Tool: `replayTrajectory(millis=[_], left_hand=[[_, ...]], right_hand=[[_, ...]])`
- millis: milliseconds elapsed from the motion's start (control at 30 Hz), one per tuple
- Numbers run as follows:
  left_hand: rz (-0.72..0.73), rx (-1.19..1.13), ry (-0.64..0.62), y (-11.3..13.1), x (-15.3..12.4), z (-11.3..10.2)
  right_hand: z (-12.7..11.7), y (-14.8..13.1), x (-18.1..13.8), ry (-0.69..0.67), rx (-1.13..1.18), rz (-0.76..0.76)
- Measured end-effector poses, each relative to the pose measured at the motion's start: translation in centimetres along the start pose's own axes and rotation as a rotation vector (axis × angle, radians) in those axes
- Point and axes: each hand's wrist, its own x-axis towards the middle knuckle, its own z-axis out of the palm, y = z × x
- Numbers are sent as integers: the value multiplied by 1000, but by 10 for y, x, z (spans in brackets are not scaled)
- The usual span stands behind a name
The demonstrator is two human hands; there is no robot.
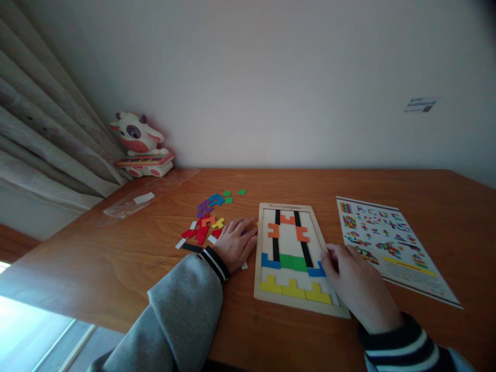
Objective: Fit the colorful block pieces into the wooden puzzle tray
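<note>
A wooden puzzle board (pixel 285 205) lies flat on the table with coloured pieces in its frame. Orange pieces (pixel 287 220) and black strips sit in the upper half; green pieces (pixel 293 262) lie between blue ones lower down, above a row of yellow pieces (pixel 293 290). My right hand (pixel 358 287) grips the board's right edge, thumb by the blue piece, hiding part of that side. Just left of the board, my left hand (pixel 235 246) rests palm down with fingers stretched out. Loose red pieces (pixel 202 235) and a yellow cross (pixel 218 223) lie beside it; anything under the palm is hidden.
More loose pieces, purple (pixel 204 207), blue (pixel 216 199) and green (pixel 242 191), lie farther back. A printed pattern sheet (pixel 391 243) is on the right. At the back left stand a cow toy (pixel 143 147) with a keyboard and a clear plastic bag (pixel 127 206).
</note>
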Motion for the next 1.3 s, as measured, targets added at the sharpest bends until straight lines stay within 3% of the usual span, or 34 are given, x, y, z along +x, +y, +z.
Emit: replayTrajectory(millis=[400,700,1033,1300], left_hand=[[12,38,-40,5,0,-1],[199,-24,-173,5,7,-7],[24,107,-63,-4,-10,-9],[-75,144,6,-43,-32,-20]], right_hand=[[1,9,3,29,-51,32],[2,29,2,45,-50,27],[3,23,8,28,-40,26],[4,-7,14,-5,8,-9]])
